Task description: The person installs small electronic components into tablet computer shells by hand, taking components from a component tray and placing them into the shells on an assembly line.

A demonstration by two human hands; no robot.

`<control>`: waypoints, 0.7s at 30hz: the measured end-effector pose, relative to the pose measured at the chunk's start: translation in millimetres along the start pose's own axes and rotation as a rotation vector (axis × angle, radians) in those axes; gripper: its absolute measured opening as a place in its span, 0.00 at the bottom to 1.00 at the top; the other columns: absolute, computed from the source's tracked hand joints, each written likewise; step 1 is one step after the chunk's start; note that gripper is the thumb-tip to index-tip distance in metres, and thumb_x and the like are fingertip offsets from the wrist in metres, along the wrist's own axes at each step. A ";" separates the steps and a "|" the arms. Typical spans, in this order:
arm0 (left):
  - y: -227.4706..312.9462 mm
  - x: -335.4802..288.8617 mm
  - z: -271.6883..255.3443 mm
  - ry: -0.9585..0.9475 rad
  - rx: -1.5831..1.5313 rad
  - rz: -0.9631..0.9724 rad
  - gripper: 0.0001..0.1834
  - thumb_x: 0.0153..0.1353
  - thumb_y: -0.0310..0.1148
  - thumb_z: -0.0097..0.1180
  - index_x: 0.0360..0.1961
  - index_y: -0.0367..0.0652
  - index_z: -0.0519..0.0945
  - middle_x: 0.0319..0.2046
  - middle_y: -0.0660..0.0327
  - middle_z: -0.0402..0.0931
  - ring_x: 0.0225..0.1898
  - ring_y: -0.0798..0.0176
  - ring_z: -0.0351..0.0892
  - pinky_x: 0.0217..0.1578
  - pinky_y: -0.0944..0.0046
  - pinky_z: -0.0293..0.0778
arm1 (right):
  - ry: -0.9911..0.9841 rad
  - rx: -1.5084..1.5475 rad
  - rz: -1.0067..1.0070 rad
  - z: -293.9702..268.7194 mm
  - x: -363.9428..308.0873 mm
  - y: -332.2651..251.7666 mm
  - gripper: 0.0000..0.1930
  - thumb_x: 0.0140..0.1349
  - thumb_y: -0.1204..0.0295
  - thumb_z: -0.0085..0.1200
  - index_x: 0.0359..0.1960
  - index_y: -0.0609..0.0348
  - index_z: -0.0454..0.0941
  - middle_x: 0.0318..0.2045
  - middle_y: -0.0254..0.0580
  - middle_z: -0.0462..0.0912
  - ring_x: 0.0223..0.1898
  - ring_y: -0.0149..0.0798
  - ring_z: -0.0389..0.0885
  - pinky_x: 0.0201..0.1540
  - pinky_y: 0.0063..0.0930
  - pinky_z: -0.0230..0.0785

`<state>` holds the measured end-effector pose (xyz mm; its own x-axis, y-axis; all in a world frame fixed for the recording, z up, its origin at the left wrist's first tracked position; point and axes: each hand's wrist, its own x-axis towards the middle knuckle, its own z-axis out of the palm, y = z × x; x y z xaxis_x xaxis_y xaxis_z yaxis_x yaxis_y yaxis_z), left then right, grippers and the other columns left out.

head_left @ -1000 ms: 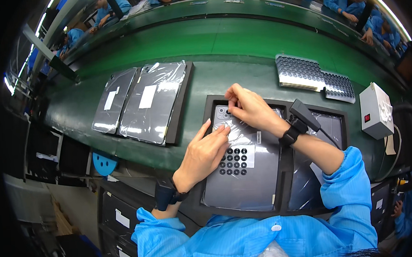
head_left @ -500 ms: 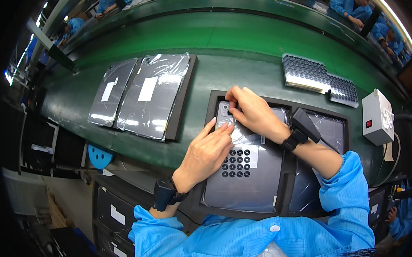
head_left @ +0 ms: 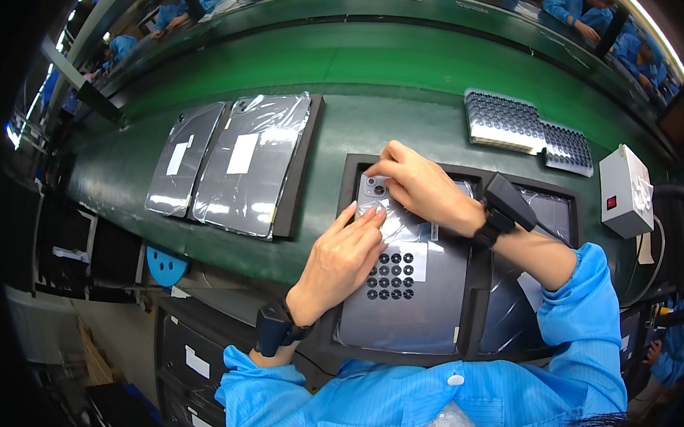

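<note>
A grey tablet (head_left: 409, 318) under clear film lies back up in a dark foam tray (head_left: 353, 165). My right hand (head_left: 426, 190) bends over its upper left corner, index fingertip and thumb closed in at the camera bump (head_left: 374, 185). Anything between those fingers is too small or hidden to make out. Just below, my left hand (head_left: 336, 256) lies with fingers stretched out, fingertips touching the wrinkled film under the bump. Several black ring-shaped pieces (head_left: 395, 271) stand in rows on the tablet's back, partly over a white label (head_left: 416, 260).
Two film-wrapped tablets (head_left: 244, 195) lie on a dark tray at left. Sheets of black round pieces (head_left: 507, 120) sit at far right, near a white box with a red switch (head_left: 625, 191). Another wrapped tablet (head_left: 547, 218) fills the tray's right compartment. Co-workers (head_left: 579, 8) sit beyond the green bench.
My right hand's index fingertip has shifted slightly left and down over the camera bump, and more of the lenses shows. My left hand stays nearly in place.
</note>
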<state>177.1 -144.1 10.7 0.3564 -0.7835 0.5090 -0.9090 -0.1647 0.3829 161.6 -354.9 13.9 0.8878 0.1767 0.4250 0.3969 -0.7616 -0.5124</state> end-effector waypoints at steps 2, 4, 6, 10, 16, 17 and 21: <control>-0.3 -1.0 0.0 0.002 -0.003 -0.004 0.06 0.56 0.25 0.63 0.33 0.35 0.78 0.50 0.51 0.80 0.55 0.53 0.79 0.61 0.48 0.69 | -0.034 -0.061 -0.058 -4.1 -5.5 0.0 0.19 0.52 0.82 0.55 0.48 0.60 0.78 0.40 0.45 0.73 0.39 0.45 0.74 0.41 0.36 0.70; -0.6 -1.7 -0.7 0.003 -0.006 -0.011 0.06 0.56 0.24 0.63 0.33 0.35 0.78 0.50 0.51 0.80 0.55 0.53 0.79 0.61 0.48 0.69 | -0.084 -0.336 -0.208 -4.8 -14.5 -2.4 0.19 0.52 0.76 0.55 0.48 0.56 0.80 0.40 0.42 0.74 0.44 0.43 0.74 0.42 0.34 0.68; 0.9 -1.8 -2.4 -0.007 -0.003 -0.004 0.07 0.55 0.24 0.63 0.33 0.35 0.78 0.50 0.51 0.80 0.54 0.53 0.79 0.60 0.48 0.69 | -0.086 -0.400 -0.226 -5.1 -17.6 -7.2 0.18 0.51 0.75 0.55 0.47 0.56 0.81 0.40 0.40 0.74 0.45 0.42 0.73 0.43 0.33 0.67; 0.0 1.2 -1.6 -0.019 -0.030 0.015 0.06 0.56 0.24 0.62 0.33 0.35 0.78 0.49 0.51 0.80 0.54 0.53 0.79 0.61 0.48 0.68 | -0.083 -0.461 -0.214 -8.0 -21.2 -6.2 0.17 0.52 0.74 0.55 0.46 0.54 0.83 0.39 0.39 0.74 0.45 0.40 0.73 0.43 0.32 0.66; -2.0 1.3 -8.6 -0.023 -0.464 -0.309 0.07 0.58 0.25 0.61 0.29 0.34 0.75 0.58 0.44 0.74 0.59 0.52 0.76 0.63 0.53 0.65 | 0.084 -0.017 -0.063 -46.4 -24.8 -6.5 0.19 0.54 0.84 0.51 0.46 0.55 0.83 0.40 0.45 0.76 0.44 0.47 0.75 0.47 0.35 0.71; 5.5 4.0 -8.3 0.060 -0.573 -0.338 0.08 0.59 0.25 0.60 0.28 0.35 0.74 0.62 0.44 0.69 0.68 0.51 0.63 0.63 0.54 0.63 | 0.202 -0.003 -0.050 -58.7 -30.4 -20.5 0.18 0.53 0.84 0.53 0.46 0.55 0.82 0.39 0.44 0.75 0.43 0.46 0.75 0.46 0.35 0.70; 10.8 7.4 -17.8 0.070 -0.684 -0.331 0.07 0.63 0.25 0.57 0.29 0.38 0.72 0.56 0.44 0.76 0.70 0.50 0.59 0.66 0.55 0.58 | 0.238 0.002 -0.141 -70.6 -60.3 -63.0 0.15 0.50 0.81 0.61 0.42 0.56 0.81 0.40 0.40 0.77 0.42 0.45 0.75 0.46 0.37 0.69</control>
<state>173.7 -141.0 32.3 0.6205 -0.7141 0.3241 -0.4241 0.0420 0.9046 66.6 -361.5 73.3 0.7444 0.1291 0.6551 0.5129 -0.7387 -0.4373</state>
